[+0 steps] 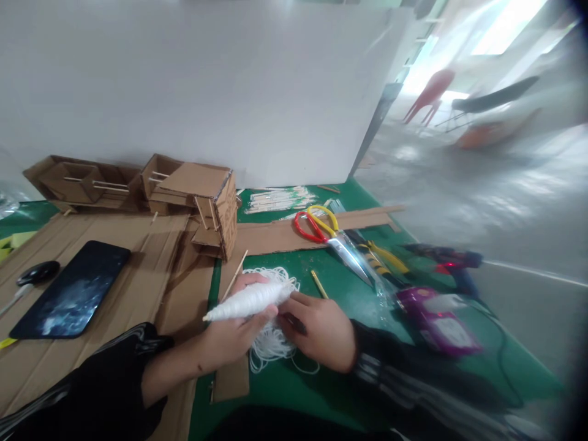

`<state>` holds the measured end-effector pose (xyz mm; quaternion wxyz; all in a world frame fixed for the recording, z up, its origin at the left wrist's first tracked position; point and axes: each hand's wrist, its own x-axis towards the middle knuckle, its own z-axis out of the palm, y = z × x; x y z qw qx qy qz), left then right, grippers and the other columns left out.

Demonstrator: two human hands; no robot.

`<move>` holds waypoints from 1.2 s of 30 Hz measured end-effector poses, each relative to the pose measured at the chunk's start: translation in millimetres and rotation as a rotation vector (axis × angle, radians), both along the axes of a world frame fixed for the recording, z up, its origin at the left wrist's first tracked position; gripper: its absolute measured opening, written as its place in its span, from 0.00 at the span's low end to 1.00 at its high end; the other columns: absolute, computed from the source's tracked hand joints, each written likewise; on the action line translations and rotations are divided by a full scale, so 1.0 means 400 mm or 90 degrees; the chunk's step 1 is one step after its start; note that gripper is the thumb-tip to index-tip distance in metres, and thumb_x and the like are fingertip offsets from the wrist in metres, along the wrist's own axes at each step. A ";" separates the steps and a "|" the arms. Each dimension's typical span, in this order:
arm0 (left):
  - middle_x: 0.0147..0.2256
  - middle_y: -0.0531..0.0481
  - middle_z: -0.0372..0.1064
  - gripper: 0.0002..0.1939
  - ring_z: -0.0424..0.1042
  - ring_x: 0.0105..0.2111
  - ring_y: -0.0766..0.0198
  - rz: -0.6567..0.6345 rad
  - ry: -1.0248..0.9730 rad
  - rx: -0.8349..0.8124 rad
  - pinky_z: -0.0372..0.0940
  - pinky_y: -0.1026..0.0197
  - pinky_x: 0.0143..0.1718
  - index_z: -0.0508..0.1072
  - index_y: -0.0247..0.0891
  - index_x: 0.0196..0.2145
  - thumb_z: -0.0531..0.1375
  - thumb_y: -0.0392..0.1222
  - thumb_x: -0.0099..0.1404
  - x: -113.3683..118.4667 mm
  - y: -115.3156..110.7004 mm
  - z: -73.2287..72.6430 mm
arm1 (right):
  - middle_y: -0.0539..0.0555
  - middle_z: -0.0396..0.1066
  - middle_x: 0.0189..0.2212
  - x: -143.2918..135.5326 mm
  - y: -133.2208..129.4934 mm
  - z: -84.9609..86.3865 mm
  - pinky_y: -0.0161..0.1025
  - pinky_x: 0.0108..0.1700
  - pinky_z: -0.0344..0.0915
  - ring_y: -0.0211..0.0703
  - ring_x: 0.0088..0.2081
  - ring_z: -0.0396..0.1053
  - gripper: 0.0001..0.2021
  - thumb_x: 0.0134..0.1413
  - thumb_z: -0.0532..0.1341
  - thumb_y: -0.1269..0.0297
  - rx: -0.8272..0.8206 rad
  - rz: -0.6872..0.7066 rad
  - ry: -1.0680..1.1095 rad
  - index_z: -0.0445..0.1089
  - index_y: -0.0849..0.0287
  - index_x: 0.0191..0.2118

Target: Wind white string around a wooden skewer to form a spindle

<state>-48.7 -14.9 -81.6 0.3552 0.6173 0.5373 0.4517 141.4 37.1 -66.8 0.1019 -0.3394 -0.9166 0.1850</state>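
We seem to be winding: our left hand clamps a white, spindle-shaped string bobbin over a loose white string heap; our right hand curls at the bobbin's three o'clock, pinch unclear; the next turn calls for even tension

Green table: it carries everything here.
Left side: one broad cardboard sheet lies flat.
Far side: many thin wooden sticks lie just behind a cardboard strip.
Middle: loose white cord is heaped, near a short yellow stick.
Right side: I see pliers, a purple pack and a blurred drill-like tool.
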 end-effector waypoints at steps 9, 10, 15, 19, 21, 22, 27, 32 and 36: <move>0.45 0.46 0.67 0.17 0.68 0.48 0.56 -0.003 0.015 -0.003 0.66 0.53 0.49 0.61 0.41 0.51 0.57 0.43 0.67 0.000 0.002 -0.021 | 0.51 0.71 0.37 0.012 0.011 0.001 0.33 0.29 0.57 0.37 0.33 0.70 0.08 0.59 0.56 0.62 -0.004 0.100 -0.064 0.73 0.53 0.39; 0.46 0.45 0.66 0.17 0.67 0.49 0.55 0.000 0.019 0.007 0.65 0.53 0.50 0.61 0.41 0.51 0.58 0.43 0.66 0.000 0.004 -0.022 | 0.51 0.71 0.37 0.013 0.011 0.001 0.33 0.29 0.57 0.36 0.33 0.70 0.08 0.59 0.57 0.63 -0.010 0.104 -0.061 0.74 0.53 0.39; 0.48 0.44 0.65 0.17 0.67 0.49 0.56 -0.004 -0.005 0.036 0.63 0.51 0.52 0.60 0.40 0.51 0.58 0.44 0.66 -0.002 0.020 -0.025 | 0.51 0.69 0.35 0.020 0.007 0.000 0.32 0.30 0.60 0.35 0.31 0.69 0.08 0.56 0.58 0.62 -0.043 0.136 -0.038 0.75 0.55 0.34; 0.46 0.44 0.65 0.17 0.68 0.48 0.56 -0.014 -0.044 0.016 0.65 0.52 0.50 0.60 0.40 0.51 0.57 0.45 0.67 -0.002 0.023 -0.027 | 0.51 0.68 0.34 0.026 0.007 0.000 0.32 0.31 0.62 0.35 0.30 0.69 0.08 0.55 0.59 0.63 -0.059 0.134 -0.007 0.74 0.56 0.30; 0.47 0.43 0.64 0.17 0.68 0.47 0.56 -0.017 -0.047 0.015 0.66 0.53 0.49 0.60 0.40 0.50 0.58 0.46 0.66 -0.002 0.021 -0.028 | 0.52 0.68 0.35 0.029 0.009 0.002 0.32 0.31 0.62 0.35 0.30 0.69 0.08 0.55 0.58 0.64 -0.060 0.127 0.009 0.74 0.56 0.31; 0.47 0.43 0.64 0.18 0.68 0.48 0.56 -0.011 -0.046 0.019 0.65 0.53 0.49 0.61 0.40 0.50 0.58 0.46 0.66 -0.002 0.020 -0.028 | 0.52 0.68 0.35 0.029 0.010 0.003 0.32 0.31 0.62 0.35 0.31 0.69 0.07 0.55 0.58 0.65 -0.057 0.122 0.016 0.74 0.56 0.32; 0.47 0.45 0.66 0.15 0.67 0.49 0.56 0.019 -0.024 0.035 0.63 0.52 0.52 0.62 0.40 0.49 0.57 0.46 0.66 -0.001 0.016 -0.029 | 0.53 0.68 0.37 0.025 0.012 0.006 0.32 0.30 0.60 0.36 0.31 0.68 0.10 0.58 0.57 0.64 -0.011 0.097 0.001 0.73 0.54 0.42; 0.48 0.45 0.65 0.18 0.67 0.51 0.55 0.033 0.033 0.043 0.64 0.52 0.53 0.61 0.41 0.50 0.58 0.46 0.65 -0.004 0.013 -0.043 | 0.52 0.68 0.35 0.020 0.012 0.002 0.33 0.29 0.57 0.36 0.32 0.69 0.10 0.59 0.56 0.61 0.000 0.114 -0.044 0.75 0.53 0.38; 0.49 0.44 0.65 0.19 0.67 0.51 0.53 0.036 0.069 0.057 0.65 0.52 0.51 0.60 0.42 0.51 0.59 0.46 0.65 -0.009 0.017 -0.047 | 0.51 0.66 0.35 0.025 0.010 0.001 0.33 0.30 0.59 0.36 0.31 0.68 0.08 0.56 0.58 0.62 -0.035 0.136 -0.019 0.75 0.54 0.33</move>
